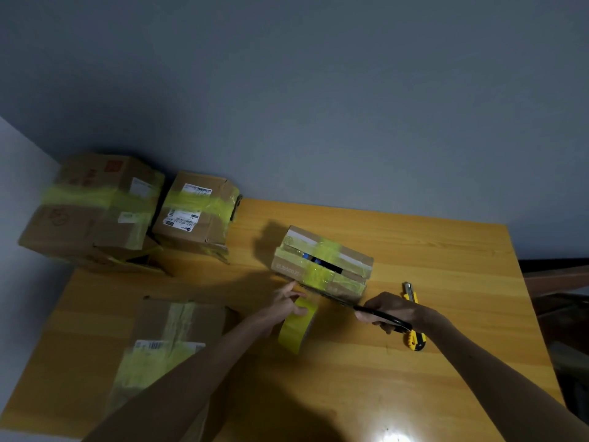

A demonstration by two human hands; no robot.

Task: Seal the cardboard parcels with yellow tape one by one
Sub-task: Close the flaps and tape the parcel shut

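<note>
A small cardboard parcel [322,261] lies mid-table with yellow tape across its top and a dark gap between its flaps. Just in front of it my left hand [287,303] holds the yellow tape roll [298,328] upright on the table, thumb on its top, fingers stretched toward the parcel's near edge. My right hand [390,309] grips black-handled scissors [382,315]. Their blades point left along the parcel's front lower edge, where the tape runs.
A yellow utility knife [414,317] lies on the wooden table [446,250] behind my right hand. Three taped parcels are near: a large one [92,202] far left, one [196,212] beside it, one [169,342] at the front left. A grey wall stands behind.
</note>
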